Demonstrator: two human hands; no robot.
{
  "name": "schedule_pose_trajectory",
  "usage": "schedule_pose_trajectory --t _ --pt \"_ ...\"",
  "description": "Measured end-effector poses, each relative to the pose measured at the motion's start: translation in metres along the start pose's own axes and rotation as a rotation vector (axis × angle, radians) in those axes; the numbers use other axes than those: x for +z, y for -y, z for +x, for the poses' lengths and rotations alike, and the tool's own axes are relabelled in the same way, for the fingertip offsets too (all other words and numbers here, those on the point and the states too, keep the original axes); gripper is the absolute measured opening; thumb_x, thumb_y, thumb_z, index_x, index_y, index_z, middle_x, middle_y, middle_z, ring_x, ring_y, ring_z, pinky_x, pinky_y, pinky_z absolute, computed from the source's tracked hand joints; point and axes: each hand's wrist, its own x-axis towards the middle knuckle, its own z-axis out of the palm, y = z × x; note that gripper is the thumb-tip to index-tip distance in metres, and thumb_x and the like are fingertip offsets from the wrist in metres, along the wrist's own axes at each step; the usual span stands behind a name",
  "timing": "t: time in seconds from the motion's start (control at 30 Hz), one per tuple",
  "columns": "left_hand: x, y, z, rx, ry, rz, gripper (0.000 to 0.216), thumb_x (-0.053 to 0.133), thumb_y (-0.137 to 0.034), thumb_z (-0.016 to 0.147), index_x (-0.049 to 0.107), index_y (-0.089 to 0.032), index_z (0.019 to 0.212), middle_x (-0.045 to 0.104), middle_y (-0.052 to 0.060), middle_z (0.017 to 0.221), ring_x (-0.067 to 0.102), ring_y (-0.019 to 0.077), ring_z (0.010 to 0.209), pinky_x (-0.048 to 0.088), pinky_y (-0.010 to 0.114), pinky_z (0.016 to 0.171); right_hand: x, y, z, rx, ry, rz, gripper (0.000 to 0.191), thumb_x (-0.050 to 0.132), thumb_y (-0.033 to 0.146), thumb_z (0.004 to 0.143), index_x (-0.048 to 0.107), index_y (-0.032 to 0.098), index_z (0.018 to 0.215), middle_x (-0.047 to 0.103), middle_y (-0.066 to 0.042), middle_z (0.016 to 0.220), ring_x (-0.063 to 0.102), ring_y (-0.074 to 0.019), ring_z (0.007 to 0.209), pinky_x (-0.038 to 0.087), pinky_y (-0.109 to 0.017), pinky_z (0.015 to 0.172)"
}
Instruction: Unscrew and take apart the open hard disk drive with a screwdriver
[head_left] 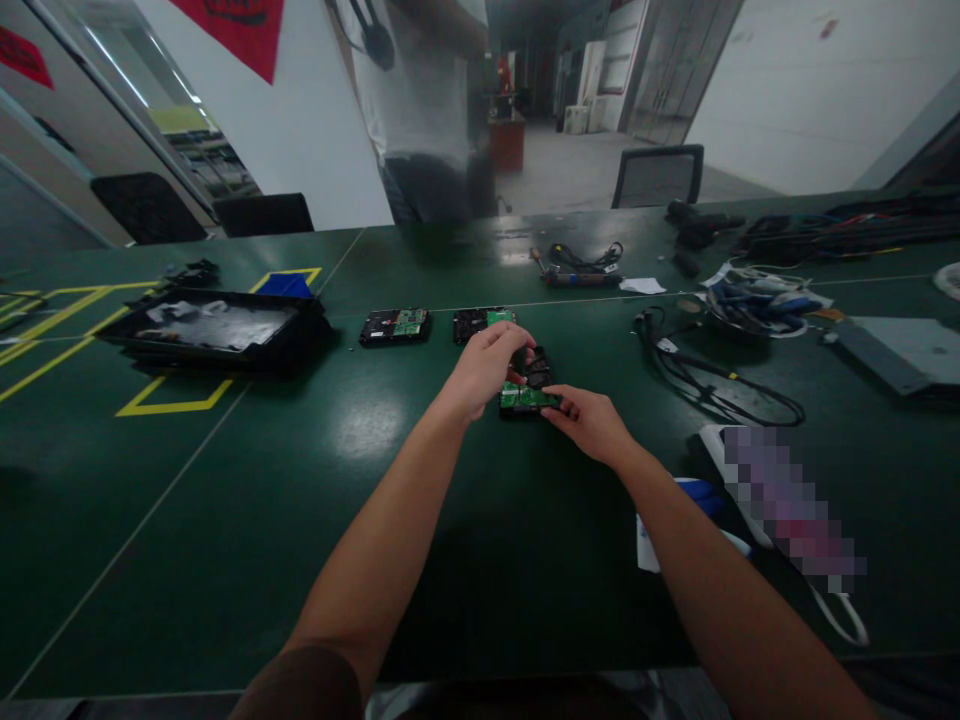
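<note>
A hard drive (523, 399) with a black casing and a green circuit board lies on the green table in front of me. My right hand (589, 420) grips its near right corner between thumb and fingers. Over its left side arches my left hand (489, 367), fingers curled and drawn together at the drive's upper part; whatever they pinch is hidden. Just behind my left hand is a second hard drive (469, 324), partly covered by it. A third hard drive (395, 325) lies further left, board side up.
Stacked black trays (217, 325) stand on the left beside yellow tape. On the right are black cables (697, 375), a bundle of wires (765, 300), a grey metal box (900, 350) and a partly blurred white object (739, 485). A person (427, 100) stands across the table.
</note>
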Motion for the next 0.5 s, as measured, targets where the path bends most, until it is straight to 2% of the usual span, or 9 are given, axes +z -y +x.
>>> schedule_pose_trajectory --t 0.23,0.5 --pt "-0.0007 0.0012 -0.0005 0.009 0.029 -0.011 0.017 0.055 -0.031 0.088 0.066 -0.018 0.083 0.062 0.005 0.085 0.061 0.0161 0.081 0.053 0.023 0.059 0.0025 -0.0017 0.0005 -0.023 -0.016 0.006 0.046 0.064 0.039 0.094 0.062 0.027 0.139 0.069 -0.002 0.083 0.060 -0.0169 0.070 0.047 -0.030 0.066" --pt "-0.0011 -0.0004 -0.0015 0.003 0.034 -0.025 0.018 0.055 -0.031 0.090 0.066 -0.018 0.084 0.063 0.005 0.084 0.062 0.0162 0.080 0.050 0.022 0.056 0.0024 -0.0023 0.0012 -0.013 -0.009 0.003 0.044 0.064 0.041 0.094 0.066 0.025 0.135 0.070 -0.003 0.083 0.061 -0.0177 0.071 0.048 -0.031 0.066"
